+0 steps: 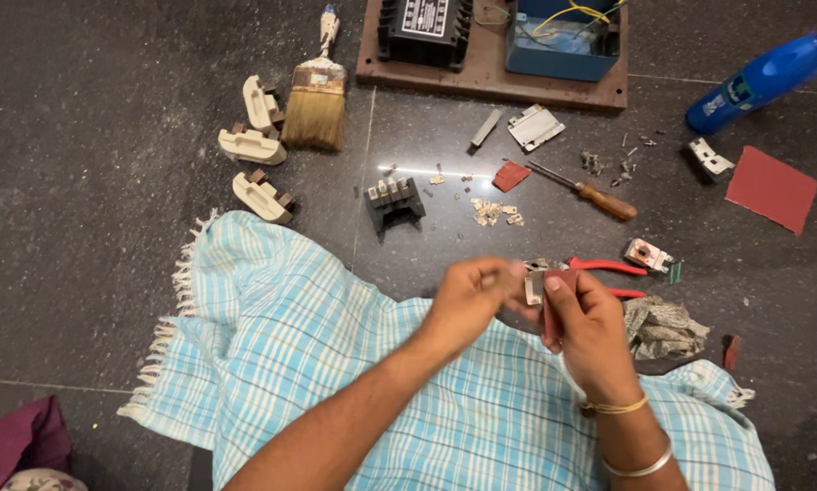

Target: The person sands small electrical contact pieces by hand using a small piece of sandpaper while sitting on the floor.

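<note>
Over a light blue checked cloth (272, 355) on my lap, both hands meet. My right hand (586, 327) pinches a small flat metal piece (535, 287) together with a folded strip of red sandpaper (552, 314). My left hand (467, 295) has its fingers closed against the left side of that metal piece; what lies between its fingertips is hidden. Red-handled pliers (608, 267) lie on the dark floor just beyond my right hand.
On the floor lie a paintbrush (317, 95), three cream fuse carriers (255, 145), a black terminal block (394, 200), a wooden-handled screwdriver (590, 193), red sandpaper pieces (772, 188), a blue bottle (767, 73), a crumpled rag (663, 327), small metal parts, and a wooden board (490, 73) bearing a black box and a blue box.
</note>
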